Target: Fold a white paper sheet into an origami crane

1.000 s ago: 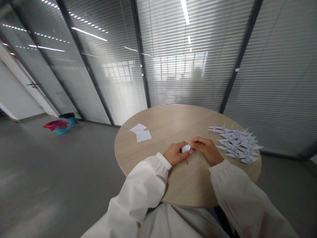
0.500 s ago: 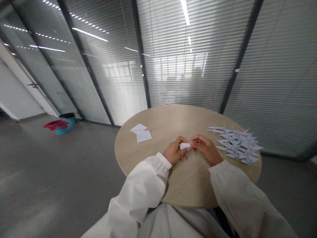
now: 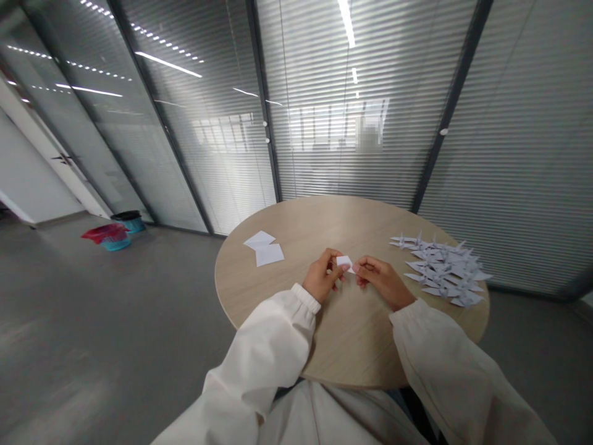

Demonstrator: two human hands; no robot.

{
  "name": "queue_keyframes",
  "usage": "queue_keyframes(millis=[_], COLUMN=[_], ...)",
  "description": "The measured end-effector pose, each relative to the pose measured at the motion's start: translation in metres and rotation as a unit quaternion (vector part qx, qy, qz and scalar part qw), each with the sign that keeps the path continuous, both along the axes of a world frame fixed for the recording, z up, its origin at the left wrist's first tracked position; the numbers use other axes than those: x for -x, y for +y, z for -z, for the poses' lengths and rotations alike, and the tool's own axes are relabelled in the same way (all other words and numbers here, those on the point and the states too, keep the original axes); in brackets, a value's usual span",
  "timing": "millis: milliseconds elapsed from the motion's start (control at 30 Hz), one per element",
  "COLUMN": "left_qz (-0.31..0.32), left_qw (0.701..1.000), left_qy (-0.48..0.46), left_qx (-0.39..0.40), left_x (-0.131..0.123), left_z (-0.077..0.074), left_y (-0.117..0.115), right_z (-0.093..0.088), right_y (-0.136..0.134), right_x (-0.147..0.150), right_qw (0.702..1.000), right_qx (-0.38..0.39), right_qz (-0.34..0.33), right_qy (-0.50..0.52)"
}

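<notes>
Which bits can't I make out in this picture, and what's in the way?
All in the head view:
Small folded white paper: fold details too small, edges partly covered by the left hand and right hand.
Heap of pointed white folded-paper pieces: exact count hidden by overlap.
Round blue bin with red liner: inside hidden by the liner.
Cream fabric left sleeve: upper end cut off by the bottom edge.

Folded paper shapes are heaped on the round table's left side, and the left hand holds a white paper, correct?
Wrong side: the head view shows the folded paper shapes heaped on the right side of the round table. The left hand does hold a white paper.
</notes>
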State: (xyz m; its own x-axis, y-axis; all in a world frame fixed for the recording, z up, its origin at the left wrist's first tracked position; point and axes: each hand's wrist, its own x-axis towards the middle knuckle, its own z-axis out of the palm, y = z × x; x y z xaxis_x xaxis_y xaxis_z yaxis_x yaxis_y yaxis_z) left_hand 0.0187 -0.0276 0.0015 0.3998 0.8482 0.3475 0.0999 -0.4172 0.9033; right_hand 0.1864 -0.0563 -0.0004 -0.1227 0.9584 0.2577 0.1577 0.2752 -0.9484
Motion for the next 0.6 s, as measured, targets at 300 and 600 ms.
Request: queue_keyframes(millis=[300,600], left_qz=[-0.003,0.012], left_qw=[1.000,0.995], left_qy=[-0.012,-0.093], left_qx=[-0.016,0.014], left_x=[0.0022,-0.0005], left_z=[0.0024,-0.0016], left_y=[0.0029,0.0043], right_z=[0.0051,0.0034], right_y=[0.0007,-0.0022], right_x=[0.0006,0.0031], right_qw=[0.998,0.995], right_qx=[0.016,0.011], right_qz=[-0.053,-0.065], right_qy=[-0.038,-0.077])
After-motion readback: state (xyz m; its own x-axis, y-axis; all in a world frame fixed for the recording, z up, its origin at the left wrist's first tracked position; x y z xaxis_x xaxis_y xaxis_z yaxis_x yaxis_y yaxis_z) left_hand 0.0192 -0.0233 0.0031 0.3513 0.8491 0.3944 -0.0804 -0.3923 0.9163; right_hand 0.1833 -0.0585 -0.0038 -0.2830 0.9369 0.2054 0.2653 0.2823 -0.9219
